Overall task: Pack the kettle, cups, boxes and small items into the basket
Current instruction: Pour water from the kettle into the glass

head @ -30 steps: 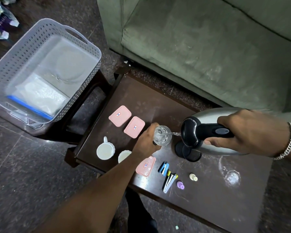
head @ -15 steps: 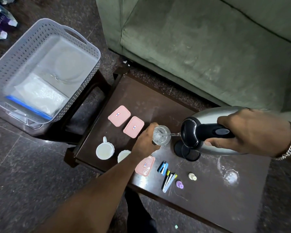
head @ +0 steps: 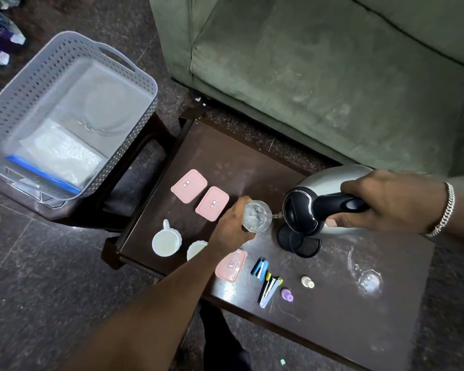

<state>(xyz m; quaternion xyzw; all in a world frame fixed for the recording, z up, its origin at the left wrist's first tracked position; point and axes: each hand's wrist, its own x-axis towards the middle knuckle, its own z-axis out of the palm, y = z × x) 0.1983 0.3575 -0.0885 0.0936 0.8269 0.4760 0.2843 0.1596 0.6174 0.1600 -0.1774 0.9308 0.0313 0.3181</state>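
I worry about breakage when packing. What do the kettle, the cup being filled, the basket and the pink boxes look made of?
Kettle: brushed metal body with a soft sheen, glossy black plastic handle and lid.
Cup in the left hand: see-through, probably glass, possibly clear plastic.
Basket: matte grey plastic, perforated walls.
Pink boxes: plastic-looking lids, matte, moulded rims.

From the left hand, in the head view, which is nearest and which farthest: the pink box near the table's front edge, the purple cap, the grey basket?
1. Pink box: just below the left hand, beside the wrist.
2. Purple cap: farther right, near the table's front edge.
3. Grey basket: far left, off the table.
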